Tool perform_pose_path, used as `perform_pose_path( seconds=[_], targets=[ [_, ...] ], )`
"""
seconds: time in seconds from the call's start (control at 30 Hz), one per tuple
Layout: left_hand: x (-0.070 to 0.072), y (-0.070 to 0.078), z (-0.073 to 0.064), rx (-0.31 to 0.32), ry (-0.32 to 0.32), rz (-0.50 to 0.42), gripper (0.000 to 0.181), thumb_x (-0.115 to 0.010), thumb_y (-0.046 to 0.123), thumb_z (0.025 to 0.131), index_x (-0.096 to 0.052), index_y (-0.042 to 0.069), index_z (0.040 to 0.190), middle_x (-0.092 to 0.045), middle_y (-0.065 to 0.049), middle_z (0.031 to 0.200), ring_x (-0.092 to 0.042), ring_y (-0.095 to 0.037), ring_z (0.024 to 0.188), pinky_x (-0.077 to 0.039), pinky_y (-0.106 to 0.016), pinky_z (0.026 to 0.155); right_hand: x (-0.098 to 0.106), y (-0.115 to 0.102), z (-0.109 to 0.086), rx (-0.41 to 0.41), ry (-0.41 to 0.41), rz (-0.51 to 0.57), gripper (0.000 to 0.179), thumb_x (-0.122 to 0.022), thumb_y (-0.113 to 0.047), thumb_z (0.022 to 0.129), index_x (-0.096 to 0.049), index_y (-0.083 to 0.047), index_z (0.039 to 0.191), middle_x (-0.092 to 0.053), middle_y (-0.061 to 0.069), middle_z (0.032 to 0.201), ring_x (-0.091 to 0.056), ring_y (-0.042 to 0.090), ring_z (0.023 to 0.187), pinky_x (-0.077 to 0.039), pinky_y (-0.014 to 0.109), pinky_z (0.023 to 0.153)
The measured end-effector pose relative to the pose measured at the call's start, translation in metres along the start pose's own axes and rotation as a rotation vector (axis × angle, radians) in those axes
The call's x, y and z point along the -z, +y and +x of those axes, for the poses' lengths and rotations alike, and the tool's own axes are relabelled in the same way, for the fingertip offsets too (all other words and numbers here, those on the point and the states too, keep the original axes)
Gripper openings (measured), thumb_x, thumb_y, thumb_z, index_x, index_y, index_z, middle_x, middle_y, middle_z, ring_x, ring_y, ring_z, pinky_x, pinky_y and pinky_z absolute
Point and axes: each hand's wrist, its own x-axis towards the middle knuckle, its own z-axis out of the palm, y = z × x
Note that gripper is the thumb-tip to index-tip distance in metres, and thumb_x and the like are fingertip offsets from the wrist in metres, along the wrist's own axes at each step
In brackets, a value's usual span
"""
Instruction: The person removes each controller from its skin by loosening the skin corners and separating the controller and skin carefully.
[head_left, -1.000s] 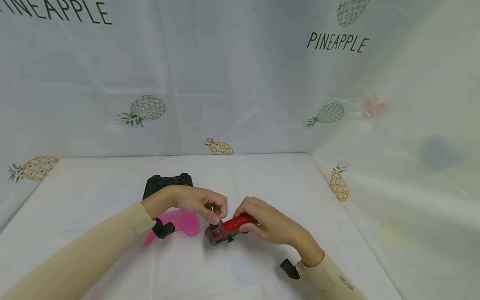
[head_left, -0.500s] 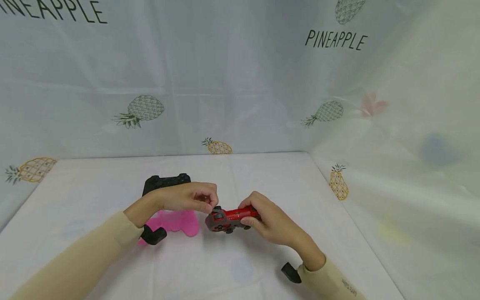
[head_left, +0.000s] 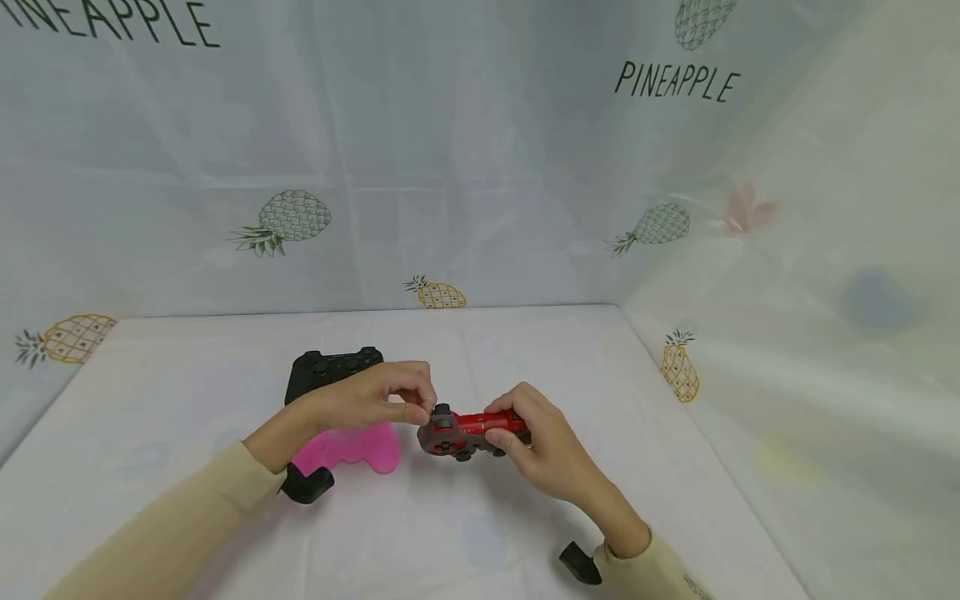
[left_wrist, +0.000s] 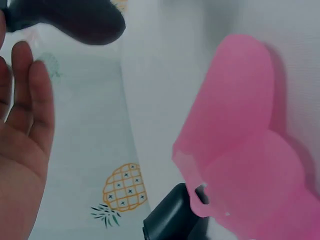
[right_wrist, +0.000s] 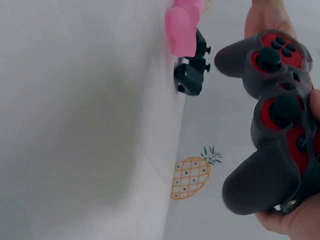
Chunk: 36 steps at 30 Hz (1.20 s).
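Observation:
A red game controller [head_left: 476, 425] sits partly inside a dark grey rubbery cover [right_wrist: 265, 175] that wraps its grips and surrounds the thumbsticks. My right hand [head_left: 543, 446] grips its right end, thumb on the near side and fingers over the far side. At the other end, my left hand [head_left: 382, 396] pinches the cover's upper corner between thumb and index finger. Its other fingers [left_wrist: 42, 100] stay loosely bent in the left wrist view. The controller is held above the table, and its red top edge shows bare between the hands.
A pink controller cover [head_left: 360, 447] lies flat on the white table [head_left: 420, 533], below my left wrist. Behind it rests a black game controller [head_left: 322, 371], partly hidden by my left forearm. A pineapple-print curtain [head_left: 480, 167] hangs behind the table.
The controller has risen and turned so more of its button face shows. My left hand shifted left and slightly up, now at the cover's corner; the right hand keeps its grip.

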Motion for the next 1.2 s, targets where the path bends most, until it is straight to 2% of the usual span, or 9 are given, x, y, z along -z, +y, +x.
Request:
perform_pose_path(
  seconds=[0.13,0.4,0.53,0.7,0.87,1.03,1.2],
  targets=[
    [-0.005,-0.001,-0.002,0.000,0.091,0.061,0.010,-0.081,0.017,0.095,-0.073,0.022,0.092,-0.066,0.002,0.097,-0.068,-0.017,0.093,-0.059,-0.034,0.087,-0.004,0.001,0.001,-0.030,-0.026,0.007,0.024,-0.078,-0.018,0.098,-0.064,-0.016,0.118,-0.063,-0.009,0.111,-0.058,0.008,0.094,-0.055,0.025,0.072],
    [-0.011,-0.002,-0.004,0.105,0.134,0.231,0.006,-0.081,0.025,0.096,-0.075,0.027,0.097,-0.069,0.015,0.098,-0.069,-0.008,0.091,-0.057,-0.031,0.083,-0.006,0.003,0.004,-0.067,-0.056,-0.061,0.024,-0.080,-0.017,0.096,-0.067,-0.015,0.116,-0.064,-0.009,0.114,-0.057,0.008,0.100,-0.054,0.027,0.080],
    [-0.012,0.003,-0.003,0.077,0.148,0.297,0.012,-0.079,0.028,0.099,-0.077,0.028,0.110,-0.070,0.017,0.105,-0.067,-0.007,0.091,-0.057,-0.031,0.083,-0.002,0.003,0.008,-0.062,-0.056,-0.163,0.023,-0.083,-0.020,0.094,-0.069,-0.016,0.113,-0.064,-0.009,0.109,-0.056,0.009,0.100,-0.054,0.029,0.081],
    [-0.019,0.010,0.008,0.035,0.123,0.410,0.026,-0.082,0.028,0.095,-0.078,0.026,0.121,-0.071,0.016,0.110,-0.065,-0.001,0.089,-0.058,-0.028,0.083,0.007,0.003,0.013,-0.058,-0.083,-0.281,0.022,-0.084,-0.020,0.093,-0.070,-0.015,0.109,-0.064,-0.008,0.104,-0.057,0.009,0.095,-0.054,0.029,0.080],
    [-0.026,0.009,0.015,0.047,0.113,0.446,0.026,-0.086,0.026,0.092,-0.080,0.025,0.117,-0.073,0.014,0.110,-0.063,0.001,0.086,-0.058,-0.030,0.082,0.009,0.003,0.016,-0.044,-0.138,-0.324,0.021,-0.082,-0.021,0.095,-0.069,-0.013,0.110,-0.064,-0.007,0.101,-0.056,0.010,0.090,-0.050,0.031,0.079],
    [-0.030,0.009,0.018,0.060,0.128,0.466,0.023,-0.086,0.025,0.092,-0.081,0.024,0.114,-0.071,0.017,0.108,-0.063,0.002,0.085,-0.058,-0.032,0.081,0.009,0.003,0.021,-0.045,-0.175,-0.356,0.020,-0.080,-0.020,0.097,-0.067,-0.012,0.109,-0.063,-0.007,0.097,-0.054,0.009,0.084,-0.047,0.028,0.074],
    [-0.035,0.011,0.020,0.049,0.151,0.574,0.023,-0.087,0.028,0.090,-0.082,0.024,0.111,-0.067,0.015,0.103,-0.065,-0.005,0.083,-0.054,-0.026,0.073,0.009,0.001,0.028,-0.032,-0.213,-0.374,0.019,-0.079,-0.020,0.098,-0.066,-0.011,0.107,-0.060,-0.006,0.093,-0.051,0.009,0.078,-0.045,0.027,0.070]
  ],
)
